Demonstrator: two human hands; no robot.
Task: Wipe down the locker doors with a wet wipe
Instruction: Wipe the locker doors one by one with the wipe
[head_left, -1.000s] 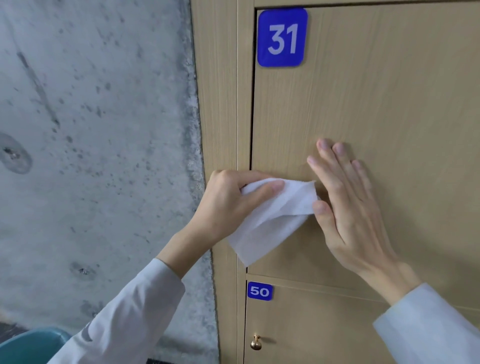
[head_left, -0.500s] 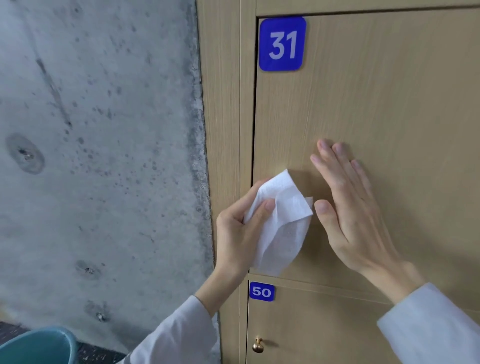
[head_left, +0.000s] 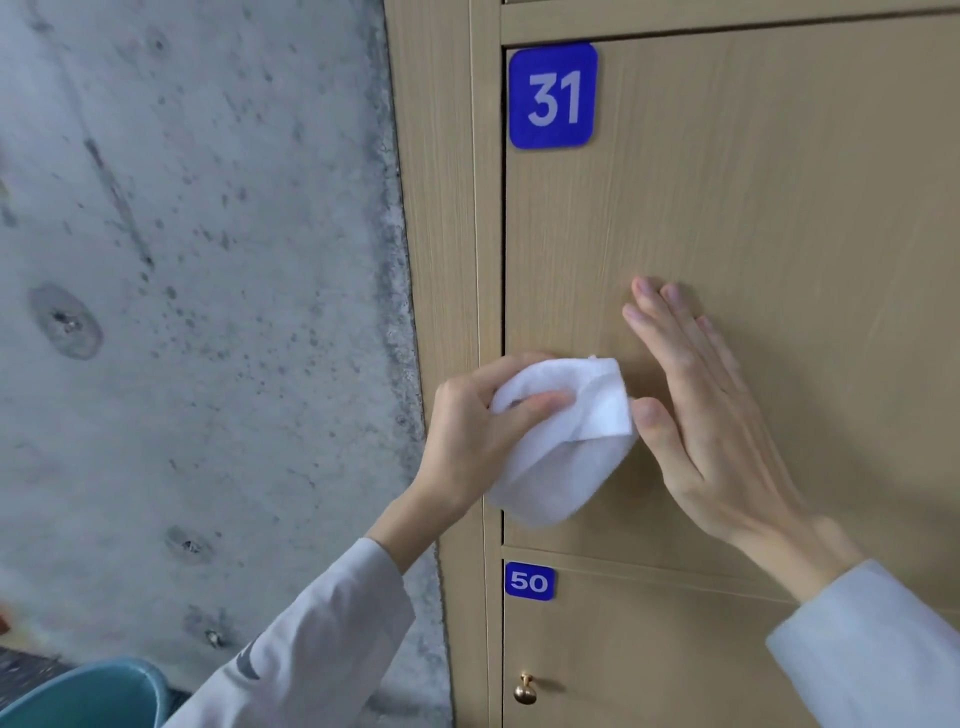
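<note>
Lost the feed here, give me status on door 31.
Left hand grips wet wipe at door 31, lower left edge. Right hand flat on door, fingers straight. Nothing in the way.

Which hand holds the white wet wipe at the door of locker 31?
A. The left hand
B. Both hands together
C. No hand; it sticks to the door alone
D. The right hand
A: the left hand has its thumb and fingers curled round the wet wipe, while the right hand lies flat with straight fingers on the door of locker 31.
</note>
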